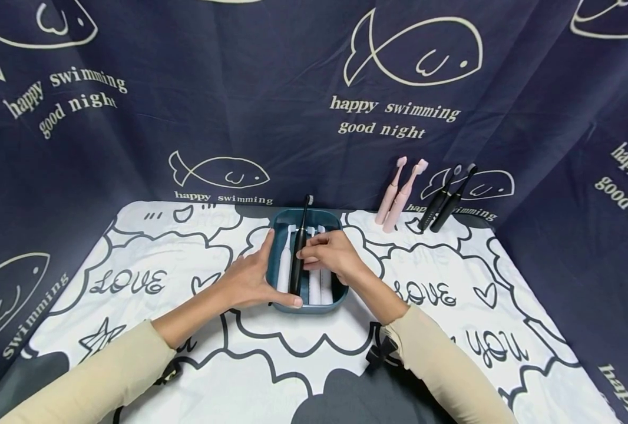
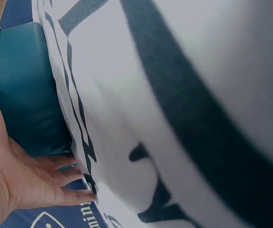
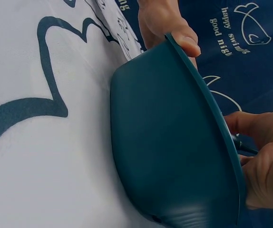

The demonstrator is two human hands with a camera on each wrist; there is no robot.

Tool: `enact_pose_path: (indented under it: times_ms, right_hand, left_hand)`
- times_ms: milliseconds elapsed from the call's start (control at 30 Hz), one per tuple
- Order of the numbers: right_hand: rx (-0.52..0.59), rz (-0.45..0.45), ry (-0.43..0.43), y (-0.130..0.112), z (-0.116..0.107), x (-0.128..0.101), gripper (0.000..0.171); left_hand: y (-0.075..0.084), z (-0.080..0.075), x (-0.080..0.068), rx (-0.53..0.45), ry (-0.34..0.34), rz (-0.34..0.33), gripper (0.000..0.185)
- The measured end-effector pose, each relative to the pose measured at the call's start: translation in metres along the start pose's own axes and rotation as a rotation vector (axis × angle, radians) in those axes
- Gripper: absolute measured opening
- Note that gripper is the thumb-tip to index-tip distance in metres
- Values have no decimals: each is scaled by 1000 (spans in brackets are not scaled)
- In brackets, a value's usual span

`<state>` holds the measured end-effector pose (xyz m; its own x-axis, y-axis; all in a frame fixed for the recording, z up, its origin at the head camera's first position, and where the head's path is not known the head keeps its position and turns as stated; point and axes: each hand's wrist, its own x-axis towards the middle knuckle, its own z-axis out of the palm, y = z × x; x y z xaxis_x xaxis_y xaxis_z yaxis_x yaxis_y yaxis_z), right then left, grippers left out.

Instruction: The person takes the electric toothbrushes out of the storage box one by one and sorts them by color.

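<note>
In the head view, a teal box [image 1: 314, 308] stands at mid-table, with white electric toothbrushes [image 1: 284, 268] inside. A black electric toothbrush [image 1: 296, 265] is among them, its head above the far rim. My right hand [image 1: 332, 253] pinches its handle from the right side. My left hand [image 1: 245, 280] holds the box at its left, thumb along the near rim. The left wrist view shows the fingers [image 2: 65, 178] spread by the box wall [image 2: 27, 90]. From the right wrist, the box's outer wall [image 3: 170, 133] hides most of the black toothbrush.
Two pink electric toothbrushes [image 1: 399, 203] stand upright at the back right. Beside them are two black ones [image 1: 446, 203]. A dark blue curtain [image 1: 293, 88] with fish drawings hangs behind the table. The white patterned cloth [image 1: 187, 253] covers the tabletop.
</note>
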<state>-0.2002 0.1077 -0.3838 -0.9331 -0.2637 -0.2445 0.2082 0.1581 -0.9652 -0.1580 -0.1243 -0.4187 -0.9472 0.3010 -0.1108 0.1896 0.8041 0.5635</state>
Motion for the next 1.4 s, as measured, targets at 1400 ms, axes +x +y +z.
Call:
enact_pose_path:
  times_ms: [1400]
  right_hand:
    - [125,-138,54,-5,-35,-21,36]
  left_hand:
    - [1,-1,0,10,-5,10,173]
